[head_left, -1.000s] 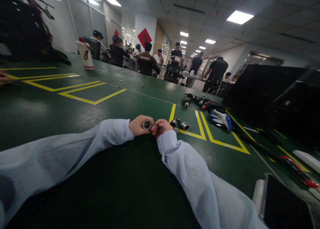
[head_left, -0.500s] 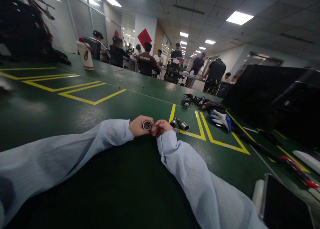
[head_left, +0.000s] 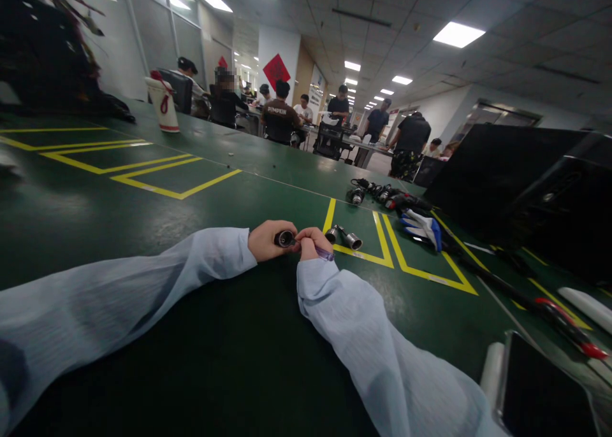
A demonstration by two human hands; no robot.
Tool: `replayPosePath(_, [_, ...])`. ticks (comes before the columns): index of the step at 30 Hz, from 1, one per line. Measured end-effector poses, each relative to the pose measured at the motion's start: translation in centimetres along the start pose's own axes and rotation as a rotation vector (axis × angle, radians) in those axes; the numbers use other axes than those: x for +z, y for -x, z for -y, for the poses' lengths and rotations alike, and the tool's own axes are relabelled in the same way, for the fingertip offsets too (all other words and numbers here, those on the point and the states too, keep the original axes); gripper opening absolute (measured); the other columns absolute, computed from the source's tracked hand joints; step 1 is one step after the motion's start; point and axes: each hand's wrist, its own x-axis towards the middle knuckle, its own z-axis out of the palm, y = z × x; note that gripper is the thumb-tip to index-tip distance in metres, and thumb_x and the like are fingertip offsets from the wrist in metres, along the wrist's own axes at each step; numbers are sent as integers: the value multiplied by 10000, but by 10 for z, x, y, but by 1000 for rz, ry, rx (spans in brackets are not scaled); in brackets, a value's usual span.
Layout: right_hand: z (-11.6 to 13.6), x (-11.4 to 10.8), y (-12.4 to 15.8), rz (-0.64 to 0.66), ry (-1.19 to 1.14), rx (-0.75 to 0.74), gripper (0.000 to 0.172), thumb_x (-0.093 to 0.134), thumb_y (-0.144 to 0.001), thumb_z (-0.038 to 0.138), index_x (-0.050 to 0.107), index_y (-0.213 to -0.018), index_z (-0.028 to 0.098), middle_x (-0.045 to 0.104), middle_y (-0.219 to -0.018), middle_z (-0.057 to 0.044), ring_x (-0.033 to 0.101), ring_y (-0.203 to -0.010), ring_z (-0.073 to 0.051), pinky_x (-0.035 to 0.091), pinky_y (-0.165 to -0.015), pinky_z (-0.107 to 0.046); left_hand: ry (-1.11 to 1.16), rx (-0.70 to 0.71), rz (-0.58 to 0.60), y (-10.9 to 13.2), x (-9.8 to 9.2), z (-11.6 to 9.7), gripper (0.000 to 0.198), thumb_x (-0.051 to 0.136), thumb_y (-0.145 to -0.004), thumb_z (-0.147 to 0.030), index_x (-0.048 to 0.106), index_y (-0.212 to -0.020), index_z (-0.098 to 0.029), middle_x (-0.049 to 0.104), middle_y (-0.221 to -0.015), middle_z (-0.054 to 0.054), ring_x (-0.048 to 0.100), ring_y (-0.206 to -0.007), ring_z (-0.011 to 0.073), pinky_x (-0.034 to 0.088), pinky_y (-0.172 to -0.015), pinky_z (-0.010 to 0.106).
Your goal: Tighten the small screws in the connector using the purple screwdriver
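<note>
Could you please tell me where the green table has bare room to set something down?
Bare green table shows between the left yellow outlines and the left sleeve, and between those outlines and the right yellow outlines. It is crowded beyond the right hand, around the metal fittings, glove and cabled parts.

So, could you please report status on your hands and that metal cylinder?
Left fingers around metal cylinder, round end showing. Right fingers on purplish handle, close alongside. Metal fittings nearby, apparently not in the way.

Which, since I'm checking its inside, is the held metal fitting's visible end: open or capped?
Open: the metal fitting shows a rim around a dark hollow.
</note>
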Motion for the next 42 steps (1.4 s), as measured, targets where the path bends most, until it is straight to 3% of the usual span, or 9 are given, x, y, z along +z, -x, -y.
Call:
replayPosePath(7, [3,0,5,47,138,-60,154,417,-626,169,545,-559,221,512,-500,46,495,-535,-136,392,-553,-238,-19,-8,64,1,2,6,276,576,-688,-365,479,-563,-138,465,-514,-41,427,-486,73,311,-454,174])
replayPosePath(14, [4,2,5,62,104,-98,156,422,-613,152,544,-539,215,538,-539,42,508,-545,-124,404,-559,-226,-8,17,108,0,2,8,203,555,-684,-298,508,-575,-132,472,-506,-42,427,-482,75,313,-450,170])
replayPosePath(23, [11,-3,0,137,-189,181,159,403,-576,126,526,-496,186,483,-319,74,429,-321,-78,341,-386,-181,-38,48,104,2,0,2,98,547,-651,-212,513,-591,-143,506,-539,-36,463,-510,81,351,-492,177])
replayPosePath(33, [14,-3,3,146,-148,96,171,423,-569,108,540,-468,181,494,-324,69,434,-342,-77,361,-411,-185,-7,-5,6,4,0,2,115,561,-674,-224,525,-610,-136,532,-545,-26,467,-507,77,360,-480,172])
replayPosePath(38, [18,-5,4,179,-263,167,138,423,-573,127,529,-499,177,531,-344,60,438,-338,-75,333,-373,-175,40,-3,15,4,-1,1,122,573,-675,-238,542,-641,-125,551,-570,-10,488,-522,86,376,-489,180])
replayPosePath(42, [17,-5,4,153,-235,141,145,421,-580,114,534,-511,174,518,-331,69,448,-338,-70,352,-384,-166,50,17,26,3,-1,0,128,568,-678,-239,540,-639,-120,546,-571,-8,482,-520,84,377,-492,183])
